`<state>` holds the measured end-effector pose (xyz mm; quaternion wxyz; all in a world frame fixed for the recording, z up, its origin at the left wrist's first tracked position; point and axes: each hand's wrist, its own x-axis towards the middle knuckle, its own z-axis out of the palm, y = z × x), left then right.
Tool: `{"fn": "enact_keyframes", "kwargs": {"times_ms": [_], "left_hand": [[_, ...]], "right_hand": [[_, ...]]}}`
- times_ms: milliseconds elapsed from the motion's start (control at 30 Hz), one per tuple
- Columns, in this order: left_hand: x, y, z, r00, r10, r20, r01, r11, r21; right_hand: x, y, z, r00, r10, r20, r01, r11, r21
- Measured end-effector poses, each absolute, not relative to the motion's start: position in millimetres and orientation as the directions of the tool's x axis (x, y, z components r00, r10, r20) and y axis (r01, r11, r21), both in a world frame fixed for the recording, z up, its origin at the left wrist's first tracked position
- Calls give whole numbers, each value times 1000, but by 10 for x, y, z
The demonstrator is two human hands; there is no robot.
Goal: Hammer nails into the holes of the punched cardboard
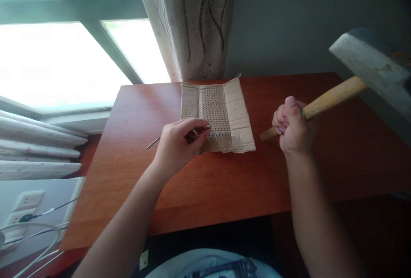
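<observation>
My right hand (297, 126) is closed around the wooden handle of a hammer (334, 94), raised over the right side of the table with its big metal head up at the right. My left hand (181, 143) pinches a nail (208, 126) between thumb and fingertips; only its small shiny head shows. Those fingertips are at the near left part of a perforated cardboard sheet (237, 113), which has rows of small holes and creased side flaps. Along its near edge runs a row of shiny metal pieces (222, 134). A loose nail (153, 143) lies left of my hand.
The reddish-brown wooden table (224, 188) carries the cardboard. Behind it hang a patterned curtain (205, 25) and a grey wall. A bright window (58, 64) is at the left. Wall sockets (29, 201) with cables are at the lower left.
</observation>
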<state>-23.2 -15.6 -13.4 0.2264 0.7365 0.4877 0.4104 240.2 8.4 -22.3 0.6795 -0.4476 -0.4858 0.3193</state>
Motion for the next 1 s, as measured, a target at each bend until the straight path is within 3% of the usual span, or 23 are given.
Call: {"fn": "enact_keyframes", "kwargs": {"times_ms": [700,867,1000], "left_hand": [[-232,-153,-187,211,871,443,536,-482,693],[-238,-138,-211,208,879,429,509,-472,720],[-238,-134,-208,204,889,410,499,-455,737]], "right_hand": [[2397,59,-233,324,874,363,73,359,-930],[2415,89,-203,262,896,360,66,355,-932],[2465,74,-151,136,951,279,118,264,-957]]}}
